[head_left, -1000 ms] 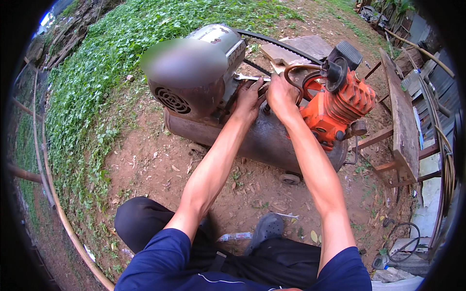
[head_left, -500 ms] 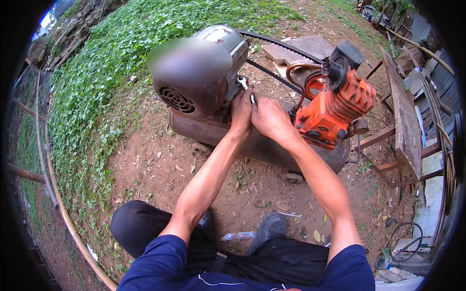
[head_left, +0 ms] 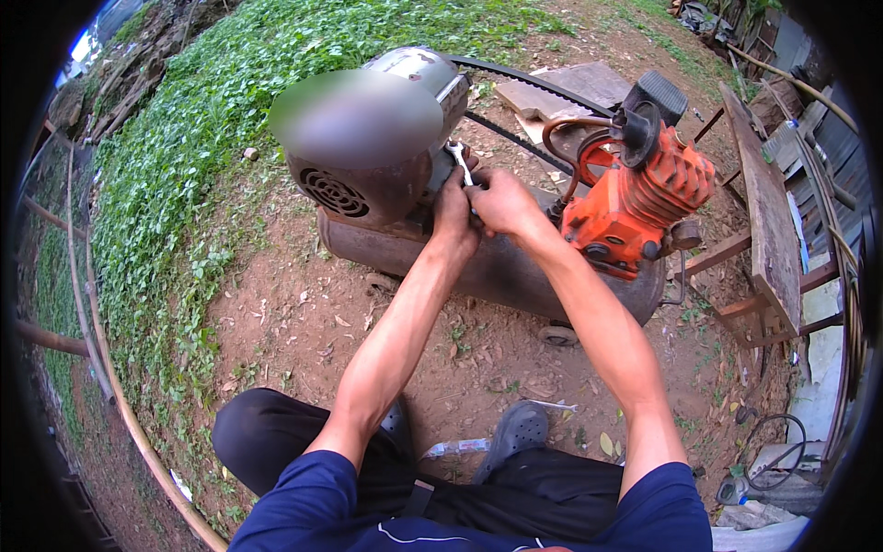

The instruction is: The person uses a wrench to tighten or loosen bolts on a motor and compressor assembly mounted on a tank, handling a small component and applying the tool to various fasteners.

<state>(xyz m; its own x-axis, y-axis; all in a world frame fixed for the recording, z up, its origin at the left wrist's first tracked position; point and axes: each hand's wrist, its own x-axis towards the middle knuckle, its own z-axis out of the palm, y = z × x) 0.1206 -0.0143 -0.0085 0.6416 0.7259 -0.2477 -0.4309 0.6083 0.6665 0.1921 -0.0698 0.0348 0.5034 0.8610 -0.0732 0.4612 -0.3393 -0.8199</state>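
My left hand [head_left: 452, 213] is closed beside the base of the grey, rusty motor [head_left: 363, 184], its fingers around the lower part of a silver open-ended wrench [head_left: 461, 162]. My right hand [head_left: 499, 202] is closed on the same wrench's lower end, touching my left hand. The wrench's jaw is at the motor's right side; what it sits on is too small to tell. The motor and an orange pump [head_left: 625, 221] stand on a long rusty tank [head_left: 501, 276] with small wheels. A black belt [head_left: 529, 81] runs behind them, and a dark copper-coloured pipe curves over the pump's wheel.
Wooden boards [head_left: 589, 87] lie behind the compressor. A wooden bench [head_left: 773, 258] stands at the right beside corrugated sheets and a black hose [head_left: 773, 469]. Bamboo poles [head_left: 120, 386] run along the left, beside low green plants. My legs and clogs are at the bottom.
The wrench has swung from roughly level to steep, its jaw up. My right hand has moved left and down to meet my left hand, which has shifted slightly left and lower.
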